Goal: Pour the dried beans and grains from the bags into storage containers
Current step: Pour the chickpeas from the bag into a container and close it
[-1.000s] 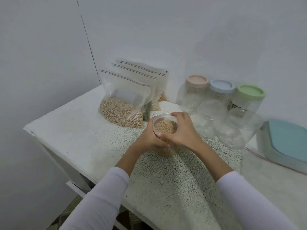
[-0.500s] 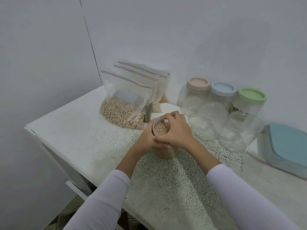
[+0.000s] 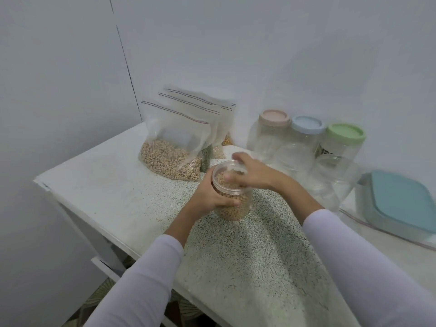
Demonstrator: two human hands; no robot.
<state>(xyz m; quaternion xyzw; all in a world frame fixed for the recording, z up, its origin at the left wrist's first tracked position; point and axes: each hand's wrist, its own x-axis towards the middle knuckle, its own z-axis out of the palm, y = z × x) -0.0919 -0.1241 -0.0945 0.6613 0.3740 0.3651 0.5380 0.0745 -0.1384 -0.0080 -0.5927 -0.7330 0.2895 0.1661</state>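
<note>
Left hand (image 3: pixel 212 197) grips the bean-filled jar (image 3: pixel 232 199) (right hand (image 3: pixel 247 175) grasps its lid (image 3: pixel 227 167)).

The jar (image 3: pixel 232 197) is clear, smooth plastic, and the bags (image 3: pixel 174 138) are thin, slightly glossy transparent film. The table (image 3: pixel 113 175) looks matt white with fine dark speckles, perhaps stone. Both sleeves (image 3: pixel 146 279) are soft cloth.

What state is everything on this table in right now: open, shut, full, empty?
Jar of beans: nearly full, clear lid on top.
Left hand: grips the jar's side.
Right hand: on the lid, blurred.
Front bag: upright, part full.
Pink-lidded jar: lidded, looks empty.
Blue-lidded jar: lidded, looks empty.
Green-lidded jar: lidded.
Blue-lidded box: lid on.
</note>
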